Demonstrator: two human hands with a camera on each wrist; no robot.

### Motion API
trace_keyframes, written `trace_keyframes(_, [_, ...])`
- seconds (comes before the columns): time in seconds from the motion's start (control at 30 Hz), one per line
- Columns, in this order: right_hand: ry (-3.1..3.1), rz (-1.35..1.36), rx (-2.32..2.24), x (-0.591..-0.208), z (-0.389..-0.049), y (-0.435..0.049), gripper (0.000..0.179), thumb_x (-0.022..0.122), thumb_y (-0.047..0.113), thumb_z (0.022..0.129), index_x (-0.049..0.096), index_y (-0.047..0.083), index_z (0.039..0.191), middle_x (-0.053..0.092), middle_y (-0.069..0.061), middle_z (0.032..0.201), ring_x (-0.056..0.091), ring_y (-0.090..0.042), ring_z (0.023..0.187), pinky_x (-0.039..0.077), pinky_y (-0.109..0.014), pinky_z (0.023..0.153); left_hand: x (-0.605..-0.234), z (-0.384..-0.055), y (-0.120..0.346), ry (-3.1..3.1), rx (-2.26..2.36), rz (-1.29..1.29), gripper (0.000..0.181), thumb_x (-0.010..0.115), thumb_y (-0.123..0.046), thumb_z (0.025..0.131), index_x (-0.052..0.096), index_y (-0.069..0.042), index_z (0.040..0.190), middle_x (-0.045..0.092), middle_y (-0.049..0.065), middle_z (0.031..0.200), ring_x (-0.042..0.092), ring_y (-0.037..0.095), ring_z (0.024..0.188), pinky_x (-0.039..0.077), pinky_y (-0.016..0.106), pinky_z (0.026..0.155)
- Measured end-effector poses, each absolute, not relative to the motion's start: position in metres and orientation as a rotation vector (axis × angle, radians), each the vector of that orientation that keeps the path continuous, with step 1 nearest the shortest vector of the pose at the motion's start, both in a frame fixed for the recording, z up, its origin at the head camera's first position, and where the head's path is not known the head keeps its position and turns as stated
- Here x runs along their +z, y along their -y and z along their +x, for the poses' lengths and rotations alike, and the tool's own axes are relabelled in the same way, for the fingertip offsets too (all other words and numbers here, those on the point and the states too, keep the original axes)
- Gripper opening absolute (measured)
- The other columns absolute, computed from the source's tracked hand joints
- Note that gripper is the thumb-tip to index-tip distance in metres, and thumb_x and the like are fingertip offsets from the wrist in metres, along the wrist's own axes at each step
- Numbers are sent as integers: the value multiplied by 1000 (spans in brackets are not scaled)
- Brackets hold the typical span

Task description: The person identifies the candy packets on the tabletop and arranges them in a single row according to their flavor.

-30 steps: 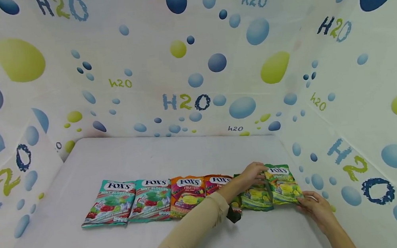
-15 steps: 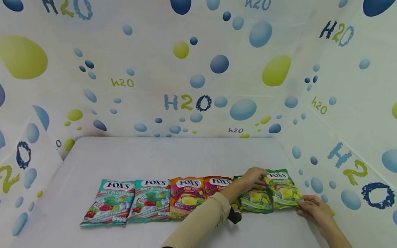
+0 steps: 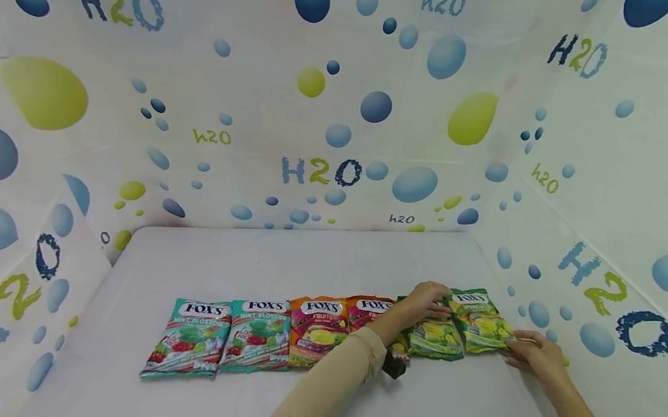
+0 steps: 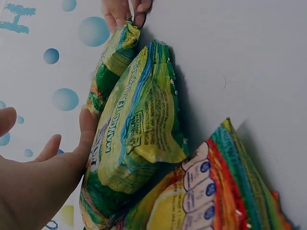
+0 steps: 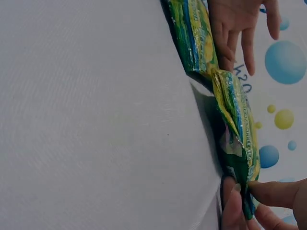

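A row of Fox's candy bags lies across the white table. My right hand [image 3: 535, 353] pinches the lower right corner of the rightmost green candy bag [image 3: 482, 323]; in the right wrist view its thumb and fingers close on the bag's end. My left arm crosses over the row, and my left hand [image 3: 423, 304] is at the top of the two green bags. In the left wrist view that hand's fingers are spread, the thumb against the neighbouring green candy bag [image 4: 129, 120]. The two green bags lie side by side, partly covered by the left hand in the head view.
Two teal mint candy bags [image 3: 192, 339] lie at the row's left end. Beside them are an orange fruit candy bag [image 3: 319, 324] and a second one [image 3: 370, 307], partly hidden by my left sleeve [image 3: 339, 382]. Patterned walls [image 3: 251, 95] enclose the table.
The rightmost green bag has shifted slightly toward me, its right corner still pinched by my right hand. My left hand has also come a little nearer to me. The other bags stay put.
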State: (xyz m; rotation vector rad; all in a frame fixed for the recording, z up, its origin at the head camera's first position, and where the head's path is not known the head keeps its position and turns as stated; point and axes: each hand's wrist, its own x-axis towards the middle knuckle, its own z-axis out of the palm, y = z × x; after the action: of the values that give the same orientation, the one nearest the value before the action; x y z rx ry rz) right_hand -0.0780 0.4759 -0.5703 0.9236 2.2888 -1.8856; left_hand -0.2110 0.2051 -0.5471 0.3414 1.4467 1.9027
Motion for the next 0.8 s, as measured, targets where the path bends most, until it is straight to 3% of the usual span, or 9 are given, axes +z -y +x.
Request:
trace_keyframes(0.13, [-2442,898,-1663,-565,-77,-480,60,70,17,99,44,-15,143,75,-8,92,77,-19,77,63,-33,72,-545,-208,-200,-1475,1930,363,48,58,-22,106,51,3,146,49,26,151,61,46,125,51,54,105])
trace_keyframes(0.23, [-2699,836,-1267,-560,-75,-480,58,68,30,100,54,-15,134,74,-19,97,74,-21,75,61,-33,66,-542,-206,-194,-1532,1971,393,43,59,-21,106,56,1,143,58,17,141,62,45,124,53,53,103])
trace_keyframes(0.4, [-3033,693,-726,-547,-72,-466,55,64,42,101,67,-9,118,72,-28,107,69,-40,90,55,-43,68,-537,-203,-178,-1672,2041,511,34,56,-15,106,61,1,135,62,21,134,63,46,121,55,53,100])
trace_keyframes(0.5, [-3148,609,-708,-537,-75,-448,48,65,39,101,70,-7,115,70,-31,113,67,-48,103,55,-55,78,-530,-200,-167,-1798,2038,598,30,56,-13,105,63,0,132,65,20,129,67,39,114,57,50,96])
trace_keyframes(0.6, [-3219,517,-763,-528,-82,-427,45,66,37,102,71,-6,115,68,-33,119,64,-52,109,53,-62,85,-522,-198,-156,-1920,1997,644,28,59,-13,104,66,-4,129,68,13,124,68,32,109,60,40,90])
trace_keyframes(0.7, [-3268,426,-848,-522,-93,-406,42,68,35,102,72,-4,116,68,-33,122,64,-53,113,53,-65,88,-518,-196,-146,-2048,1938,670,26,60,-16,104,67,-9,128,69,8,122,68,25,106,58,31,82])
trace_keyframes(0.8, [-3314,332,-932,-519,-108,-384,37,69,32,101,74,-2,116,69,-29,123,64,-52,115,52,-65,91,-512,-194,-133,-2149,1878,701,26,58,-17,105,66,-10,129,68,5,124,67,19,106,57,31,79])
